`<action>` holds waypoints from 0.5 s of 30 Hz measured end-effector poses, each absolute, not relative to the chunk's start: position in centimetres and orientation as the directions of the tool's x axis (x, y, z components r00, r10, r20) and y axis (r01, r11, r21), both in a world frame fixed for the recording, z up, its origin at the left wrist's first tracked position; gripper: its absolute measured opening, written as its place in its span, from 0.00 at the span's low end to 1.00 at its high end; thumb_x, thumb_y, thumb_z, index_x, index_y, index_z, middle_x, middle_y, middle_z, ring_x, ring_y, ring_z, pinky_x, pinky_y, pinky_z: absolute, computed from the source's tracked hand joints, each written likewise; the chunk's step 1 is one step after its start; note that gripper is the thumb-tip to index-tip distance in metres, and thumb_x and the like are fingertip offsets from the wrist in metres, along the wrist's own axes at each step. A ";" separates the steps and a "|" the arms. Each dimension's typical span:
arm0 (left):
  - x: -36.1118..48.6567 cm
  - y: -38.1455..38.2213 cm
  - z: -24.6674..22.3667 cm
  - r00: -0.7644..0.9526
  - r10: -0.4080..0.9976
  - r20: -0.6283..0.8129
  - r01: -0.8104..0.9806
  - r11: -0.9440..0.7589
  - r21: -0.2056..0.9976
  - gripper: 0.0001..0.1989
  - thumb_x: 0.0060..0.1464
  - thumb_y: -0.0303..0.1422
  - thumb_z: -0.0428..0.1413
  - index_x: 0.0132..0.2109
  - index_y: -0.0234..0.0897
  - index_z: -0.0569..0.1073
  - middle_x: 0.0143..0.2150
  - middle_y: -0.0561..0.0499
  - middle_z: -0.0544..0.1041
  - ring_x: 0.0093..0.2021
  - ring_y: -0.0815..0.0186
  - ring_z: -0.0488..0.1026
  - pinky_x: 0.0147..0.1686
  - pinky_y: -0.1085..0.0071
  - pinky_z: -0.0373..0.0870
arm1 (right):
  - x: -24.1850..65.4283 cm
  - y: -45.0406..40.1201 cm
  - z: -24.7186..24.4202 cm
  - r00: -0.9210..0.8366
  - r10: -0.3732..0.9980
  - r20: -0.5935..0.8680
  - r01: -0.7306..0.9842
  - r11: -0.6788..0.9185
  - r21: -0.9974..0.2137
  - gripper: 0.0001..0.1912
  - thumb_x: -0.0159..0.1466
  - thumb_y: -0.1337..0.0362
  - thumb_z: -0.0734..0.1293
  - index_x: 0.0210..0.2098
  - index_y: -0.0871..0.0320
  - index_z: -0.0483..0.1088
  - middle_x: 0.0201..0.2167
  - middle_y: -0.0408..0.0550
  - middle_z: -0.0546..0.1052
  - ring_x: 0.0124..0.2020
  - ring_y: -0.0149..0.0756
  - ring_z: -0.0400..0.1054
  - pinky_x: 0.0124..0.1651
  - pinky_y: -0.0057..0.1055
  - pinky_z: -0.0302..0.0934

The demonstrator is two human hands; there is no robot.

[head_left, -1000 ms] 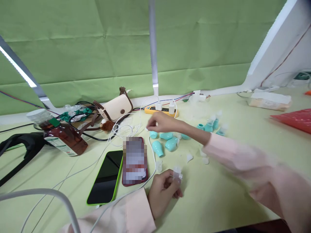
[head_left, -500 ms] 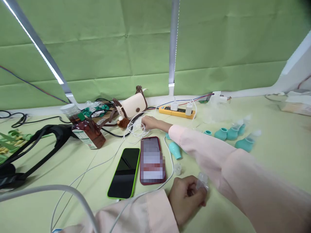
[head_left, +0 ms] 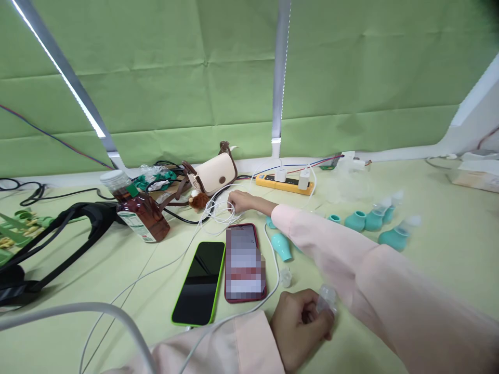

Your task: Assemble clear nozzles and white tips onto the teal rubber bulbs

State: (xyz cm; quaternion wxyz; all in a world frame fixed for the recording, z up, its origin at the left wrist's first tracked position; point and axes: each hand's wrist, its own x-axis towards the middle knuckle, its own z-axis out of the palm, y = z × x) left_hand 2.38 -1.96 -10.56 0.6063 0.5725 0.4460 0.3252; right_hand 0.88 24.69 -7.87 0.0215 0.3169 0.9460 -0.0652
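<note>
My left hand [head_left: 302, 327], low in the view, pinches a small clear plastic cap-like piece [head_left: 327, 298] between thumb and fingers. Across the table, my right arm reaches forward. My right hand [head_left: 244, 201] has its fingers closed at the edge of a coiled white cable [head_left: 218, 210], and they seem to grip it; the fingertips are partly hidden. Beneath the right forearm lies a turquoise vase-shaped piece [head_left: 281, 246]. Another clear plastic piece [head_left: 286, 278] rests between that and my left hand.
Two phones, one green-edged [head_left: 199, 283] and one red-cased [head_left: 245, 265], lie left of my left hand. A brown bottle [head_left: 142, 215], a cream bag [head_left: 216, 174] and a yellow power strip [head_left: 284, 184] stand farther back. Several turquoise pieces [head_left: 354, 221] sit at right.
The whole view has shifted slightly, with the table a little lower in it. Both hands keep nearly the same place and grip.
</note>
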 end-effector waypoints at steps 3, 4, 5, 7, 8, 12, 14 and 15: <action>2.4 -2.0 -10.7 0.388 0.906 -0.172 0.119 0.135 0.984 0.08 0.44 0.33 0.49 0.26 0.33 0.69 0.18 0.51 0.68 0.20 0.68 0.63 0.22 0.74 0.58 | 0.9 25.1 -7.9 -0.806 0.581 -0.115 0.592 0.794 -0.139 0.15 0.61 0.62 0.59 0.46 0.62 0.62 0.44 0.50 0.66 0.41 0.36 0.64 0.41 0.38 0.62; 2.4 -1.9 -10.8 0.389 0.905 -0.171 0.120 0.135 0.984 0.08 0.44 0.33 0.49 0.26 0.33 0.69 0.18 0.51 0.68 0.20 0.68 0.63 0.22 0.74 0.58 | 0.9 25.2 -7.9 -0.806 0.579 -0.124 0.592 0.792 -0.149 0.15 0.61 0.62 0.59 0.46 0.62 0.62 0.44 0.50 0.66 0.41 0.36 0.64 0.41 0.38 0.62; 2.4 -1.9 -10.9 0.391 0.905 -0.170 0.120 0.133 0.984 0.08 0.44 0.33 0.49 0.26 0.33 0.69 0.18 0.52 0.68 0.20 0.69 0.62 0.21 0.74 0.58 | 0.9 25.3 -7.8 -0.804 0.579 -0.132 0.594 0.789 -0.158 0.15 0.61 0.62 0.59 0.46 0.62 0.62 0.44 0.50 0.66 0.41 0.36 0.64 0.41 0.38 0.62; 2.4 -1.9 -11.1 0.395 0.903 -0.166 0.120 0.129 0.984 0.08 0.45 0.32 0.49 0.26 0.32 0.69 0.18 0.52 0.68 0.20 0.69 0.62 0.21 0.75 0.58 | 0.9 25.4 -7.7 -0.798 0.584 -0.144 0.602 0.780 -0.172 0.15 0.61 0.62 0.59 0.46 0.62 0.62 0.44 0.50 0.66 0.41 0.36 0.64 0.41 0.38 0.62; 2.4 -1.9 -11.2 0.398 0.902 -0.164 0.120 0.126 0.985 0.08 0.45 0.32 0.49 0.26 0.32 0.69 0.18 0.52 0.68 0.20 0.70 0.62 0.21 0.75 0.58 | 0.9 25.4 -7.7 -0.794 0.589 -0.149 0.607 0.775 -0.177 0.15 0.61 0.62 0.59 0.46 0.62 0.61 0.44 0.50 0.66 0.41 0.36 0.64 0.41 0.38 0.62; 2.3 -1.9 -11.2 0.408 0.898 -0.161 0.113 0.125 0.986 0.08 0.46 0.32 0.49 0.27 0.32 0.69 0.18 0.52 0.68 0.20 0.70 0.62 0.22 0.75 0.58 | 1.1 25.3 -7.3 -0.774 0.610 -0.167 0.633 0.752 -0.183 0.15 0.61 0.62 0.59 0.46 0.62 0.62 0.45 0.50 0.66 0.41 0.35 0.64 0.41 0.37 0.62; 2.3 -1.9 -11.2 0.410 0.897 -0.165 0.110 0.131 0.985 0.08 0.46 0.32 0.49 0.27 0.32 0.68 0.19 0.52 0.68 0.20 0.70 0.62 0.23 0.75 0.58 | 1.2 25.4 -7.1 -0.765 0.615 -0.189 0.643 0.744 -0.183 0.15 0.61 0.62 0.60 0.46 0.62 0.62 0.45 0.50 0.66 0.41 0.36 0.64 0.41 0.37 0.62; 2.3 -1.9 -11.1 0.411 0.896 -0.168 0.109 0.134 0.985 0.08 0.46 0.32 0.49 0.27 0.32 0.68 0.19 0.52 0.68 0.20 0.70 0.62 0.23 0.75 0.59 | 1.4 25.4 -7.0 -0.762 0.615 -0.205 0.647 0.741 -0.182 0.15 0.61 0.62 0.60 0.46 0.62 0.62 0.45 0.50 0.66 0.41 0.36 0.64 0.41 0.37 0.62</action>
